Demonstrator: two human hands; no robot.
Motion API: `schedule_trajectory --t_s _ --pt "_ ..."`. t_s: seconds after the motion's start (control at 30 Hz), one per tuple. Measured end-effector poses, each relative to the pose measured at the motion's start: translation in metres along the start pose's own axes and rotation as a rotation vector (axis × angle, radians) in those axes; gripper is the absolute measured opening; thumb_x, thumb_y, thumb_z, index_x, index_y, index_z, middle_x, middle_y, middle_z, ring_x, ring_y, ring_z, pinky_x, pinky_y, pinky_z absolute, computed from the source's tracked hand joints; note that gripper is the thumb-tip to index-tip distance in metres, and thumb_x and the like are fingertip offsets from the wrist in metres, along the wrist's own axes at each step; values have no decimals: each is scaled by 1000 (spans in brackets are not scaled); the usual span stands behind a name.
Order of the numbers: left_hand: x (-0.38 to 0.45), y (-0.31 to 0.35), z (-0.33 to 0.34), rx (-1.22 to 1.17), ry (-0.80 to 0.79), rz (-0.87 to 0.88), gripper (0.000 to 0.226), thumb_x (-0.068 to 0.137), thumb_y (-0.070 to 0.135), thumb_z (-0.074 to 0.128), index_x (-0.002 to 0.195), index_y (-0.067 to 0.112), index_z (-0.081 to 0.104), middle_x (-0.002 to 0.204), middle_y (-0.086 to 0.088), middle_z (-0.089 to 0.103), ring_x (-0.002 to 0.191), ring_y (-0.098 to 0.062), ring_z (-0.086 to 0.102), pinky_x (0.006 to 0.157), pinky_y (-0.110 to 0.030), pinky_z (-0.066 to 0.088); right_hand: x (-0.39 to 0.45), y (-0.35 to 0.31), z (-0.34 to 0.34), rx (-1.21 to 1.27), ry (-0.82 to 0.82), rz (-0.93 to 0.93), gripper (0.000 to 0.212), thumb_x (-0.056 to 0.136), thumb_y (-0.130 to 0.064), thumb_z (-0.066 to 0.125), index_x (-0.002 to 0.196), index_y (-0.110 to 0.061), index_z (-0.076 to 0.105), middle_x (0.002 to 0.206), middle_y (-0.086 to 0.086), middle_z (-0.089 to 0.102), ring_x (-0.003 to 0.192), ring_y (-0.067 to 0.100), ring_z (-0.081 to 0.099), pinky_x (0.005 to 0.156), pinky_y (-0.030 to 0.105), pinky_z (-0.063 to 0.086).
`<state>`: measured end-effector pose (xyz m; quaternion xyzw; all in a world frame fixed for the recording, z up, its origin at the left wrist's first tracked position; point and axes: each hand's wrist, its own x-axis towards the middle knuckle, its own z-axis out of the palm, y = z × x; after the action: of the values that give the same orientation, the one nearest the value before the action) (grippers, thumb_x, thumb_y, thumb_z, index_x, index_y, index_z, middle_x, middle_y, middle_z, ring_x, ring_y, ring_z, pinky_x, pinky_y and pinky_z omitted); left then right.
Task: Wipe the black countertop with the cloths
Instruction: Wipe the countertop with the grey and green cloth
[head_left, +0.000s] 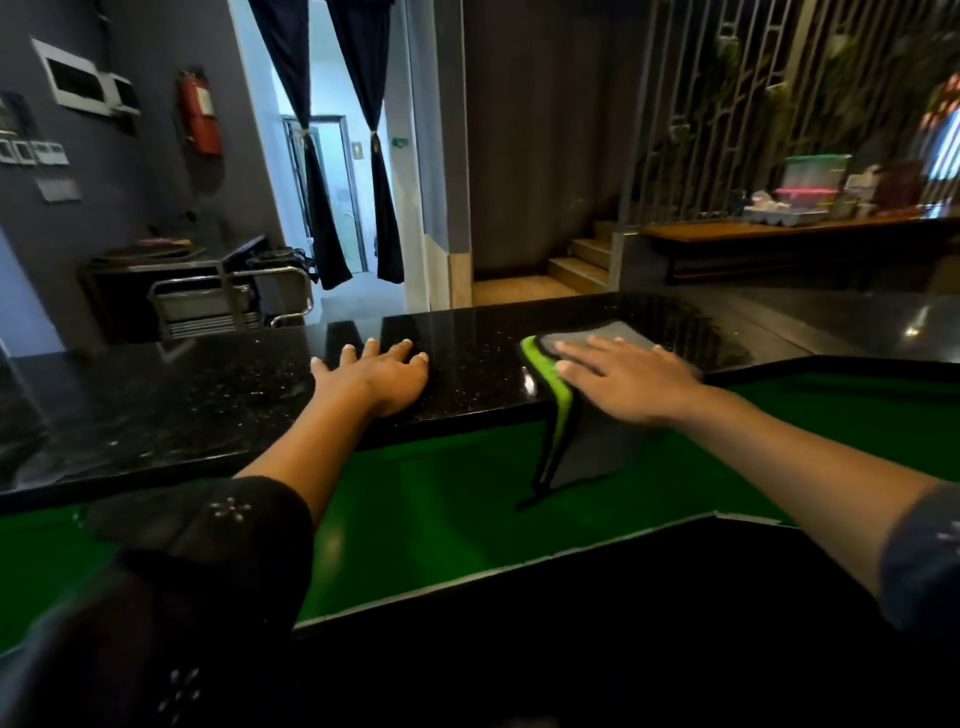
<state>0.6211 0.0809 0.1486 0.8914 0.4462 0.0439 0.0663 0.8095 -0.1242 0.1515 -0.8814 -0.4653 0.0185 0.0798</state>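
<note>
The black speckled countertop (208, 395) runs across the middle of the view. A grey cloth with a bright green edge (597, 441) lies on it at the right and hangs over the near edge. My right hand (628, 374) presses flat on the cloth with straight fingers. My left hand (376, 371) rests flat on the bare counter to the left of the cloth, fingers spread, holding nothing. Only one cloth is visible.
A green lower shelf (441, 514) lies below the counter's near edge. Beyond the counter stand a metal cart (228, 301) at the left, a curtained doorway (337, 208), and steps (582, 260). A wooden ledge with containers (810, 208) is at the far right.
</note>
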Motion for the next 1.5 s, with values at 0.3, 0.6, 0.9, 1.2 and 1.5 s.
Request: schedule_trajectory --t_s 0.3,0.6,0.9,1.2,1.5 --pt "6 5 -3 -24 -26 6 60 96 58 18 152 38 15 162 -5 2 148 -33 -2 109 -67 -9 47 -66 1 -28 -40 113 61 97 -61 14 154 -39 16 165 6 10 150 32 11 116 61 5" --pt "6 -5 -2 -28 -27 64 59 96 61 17 151 41 14 162 -3 2 148 -31 -2 111 -63 -8 22 -12 -3 22 -79 -22 56 97 -65 14 151 -51 13 165 -6 5 151 21 3 116 56 -1" --pt "7 0 -1 -10 -9 27 59 94 64 16 150 45 15 162 -3 4 148 -33 1 111 -67 -4 84 -12 -10 -41 -61 163 61 98 -61 13 155 -38 15 165 7 8 150 31 8 117 60 3" --pt "-8 17 -11 200 250 124 50 95 59 29 135 35 46 143 1 49 130 -25 47 111 -65 15 24 46 -9 32 -60 -240 56 97 -65 13 151 -50 14 164 -7 7 151 20 6 117 52 2" --pt "11 154 2 -121 108 291 51 94 51 43 137 23 46 137 -9 53 125 -28 50 108 -58 33 71 105 -30 0 -84 31 61 98 -60 13 155 -39 11 165 8 4 151 30 4 117 59 0"
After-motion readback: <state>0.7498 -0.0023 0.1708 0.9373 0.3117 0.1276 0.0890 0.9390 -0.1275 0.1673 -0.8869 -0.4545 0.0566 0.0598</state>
